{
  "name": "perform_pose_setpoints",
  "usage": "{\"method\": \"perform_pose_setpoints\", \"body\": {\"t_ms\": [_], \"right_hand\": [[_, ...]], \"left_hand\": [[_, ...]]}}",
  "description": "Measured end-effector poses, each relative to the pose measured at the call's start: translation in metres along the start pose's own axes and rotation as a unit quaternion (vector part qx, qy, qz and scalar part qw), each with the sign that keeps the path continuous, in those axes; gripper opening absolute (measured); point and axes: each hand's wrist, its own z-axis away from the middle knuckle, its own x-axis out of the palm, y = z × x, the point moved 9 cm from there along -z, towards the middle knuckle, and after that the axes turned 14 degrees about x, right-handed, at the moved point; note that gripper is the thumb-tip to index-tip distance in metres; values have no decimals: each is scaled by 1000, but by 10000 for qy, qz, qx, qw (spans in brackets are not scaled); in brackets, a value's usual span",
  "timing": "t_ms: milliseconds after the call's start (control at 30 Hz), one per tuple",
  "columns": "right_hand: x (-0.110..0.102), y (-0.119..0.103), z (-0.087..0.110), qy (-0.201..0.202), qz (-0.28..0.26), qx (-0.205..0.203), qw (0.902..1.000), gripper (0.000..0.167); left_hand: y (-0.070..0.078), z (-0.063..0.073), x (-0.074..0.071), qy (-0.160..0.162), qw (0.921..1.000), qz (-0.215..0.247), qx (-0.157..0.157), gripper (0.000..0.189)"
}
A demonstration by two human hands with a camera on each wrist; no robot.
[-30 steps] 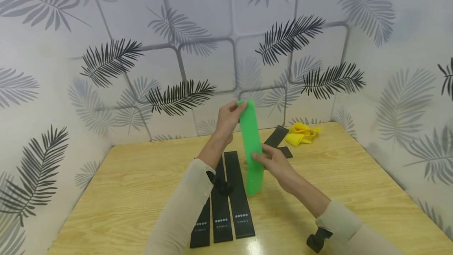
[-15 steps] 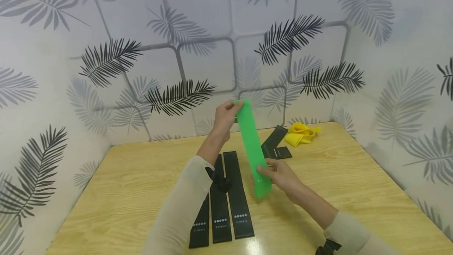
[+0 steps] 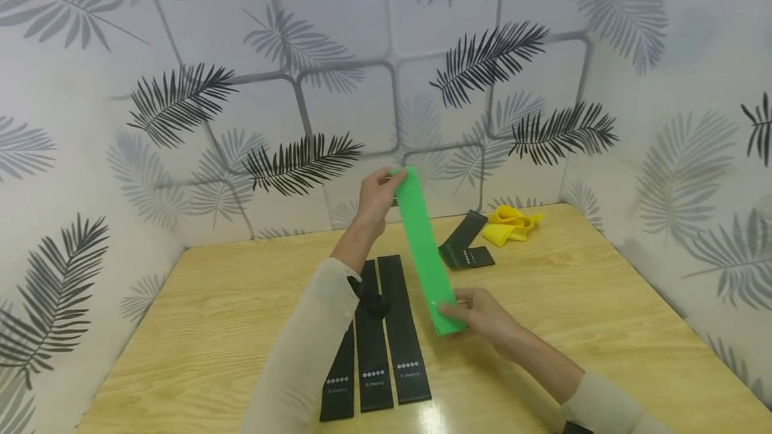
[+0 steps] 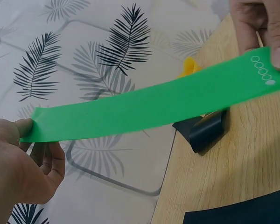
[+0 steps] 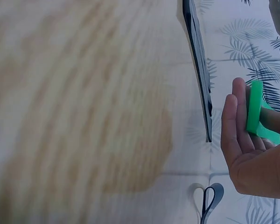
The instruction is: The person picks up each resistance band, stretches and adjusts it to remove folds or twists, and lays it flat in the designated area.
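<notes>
A green resistance band [image 3: 422, 246] is stretched out flat above the table, slanting down to the right. My left hand [image 3: 375, 201] pinches its upper end between thumb and fingers. At the lower end, my right hand [image 3: 487, 319] grips the band, with the thumb on the near face. The left wrist view shows a row of small white circles on the green band [image 4: 130, 114], close to the right hand [image 4: 252, 23]. Seen from the right wrist, the band [image 5: 255, 107] lies edge-on between the thumb and fingers of the right hand [image 5: 256, 163].
Three black bands marked X-Heavy lie side by side on the wooden table [image 3: 241, 327]; the rightmost black band [image 3: 403, 327] is nearest the hands. Behind the right hand lies a bent black band [image 3: 467, 246], beside a crumpled yellow band [image 3: 509, 225]. Leaf-patterned walls [image 3: 350, 112] enclose the table.
My right hand has slid down the green band to its lower end, moving right and toward me. The left hand has shifted slightly left, still holding the upper end.
</notes>
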Motion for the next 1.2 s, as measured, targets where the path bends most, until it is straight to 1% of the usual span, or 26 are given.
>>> {"method": "perform_pose_setpoints", "body": {"t_ms": [100,233,400,567,700,767,900,1000,1133,1200], "right_hand": [[4,5,5,-378,-30,29,9993,40],[8,15,13,-690,40,230,9973,33],[8,26,19,-754,76,461,9961,28],[10,32,25,-787,50,480,9957,29],[16,38,31,-838,95,503,9952,30],[18,41,33,-839,159,540,9949,30],[22,48,38,-832,312,637,9940,31],[25,53,41,-791,433,726,9933,31],[27,59,44,-766,473,869,9921,28],[27,61,46,-759,459,904,9919,27]], "left_hand": [[-3,-2,1,9,10000,-48,-21,28],[-10,-3,1,38,9999,-80,-146,30],[-20,-3,5,-33,9993,-172,-327,30],[-32,0,6,-225,9982,-278,-483,27],[-49,4,4,-416,9959,-485,-645,25],[-60,6,5,-539,9944,-621,-668,26],[-82,13,9,-825,9908,-922,-540,30],[-94,19,12,-1071,9856,-1271,-308,28],[-106,27,18,-1372,9714,-1937,37,20],[-112,29,22,-1468,9640,-2208,187,17]]}}
